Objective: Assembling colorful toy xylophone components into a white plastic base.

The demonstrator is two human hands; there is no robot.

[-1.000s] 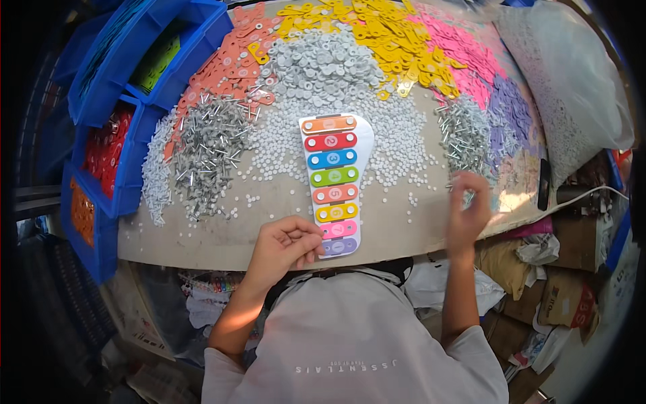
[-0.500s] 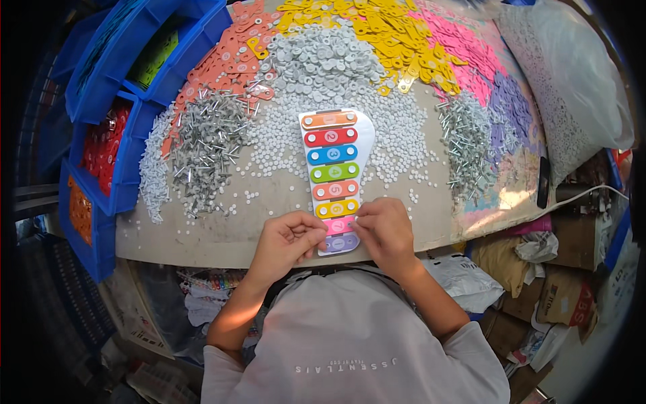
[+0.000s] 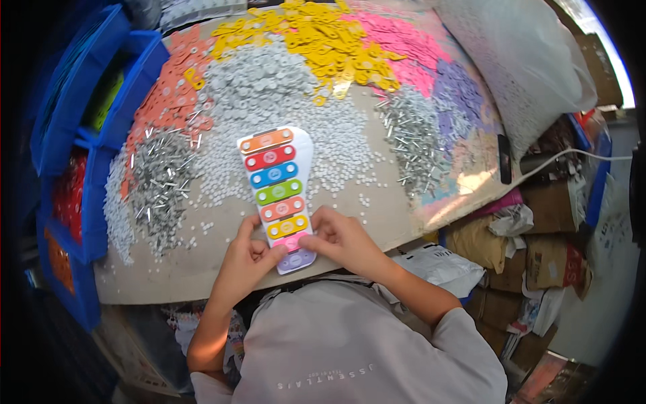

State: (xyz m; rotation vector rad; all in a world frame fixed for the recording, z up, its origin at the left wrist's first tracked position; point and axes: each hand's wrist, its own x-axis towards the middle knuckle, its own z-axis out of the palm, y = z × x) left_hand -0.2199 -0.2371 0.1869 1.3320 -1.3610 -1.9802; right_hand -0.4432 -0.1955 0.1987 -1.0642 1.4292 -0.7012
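Note:
A toy xylophone with a white base lies at the table's near edge, its coloured bars running from orange at the far end to purple nearest me. White round caps sit on the ends of most bars. My left hand grips its left side, thumb at the pink bar. From the other side my right hand holds it, the thumb pressing the pink bar's right end and the fingers curled by the edge. The purple bar lies just below both thumbs; the pink bar's ends are partly covered.
Beyond the xylophone spread white washers, small white caps and metal pins, with more pins at right. Orange, yellow, pink and purple bars are heaped behind. Blue bins stand left; a plastic bag right.
The view has shifted and turned, so the xylophone appears farther left and tilted. My right hand has gone from a fingertip pinch by the pink bar to a thumb pressed on it.

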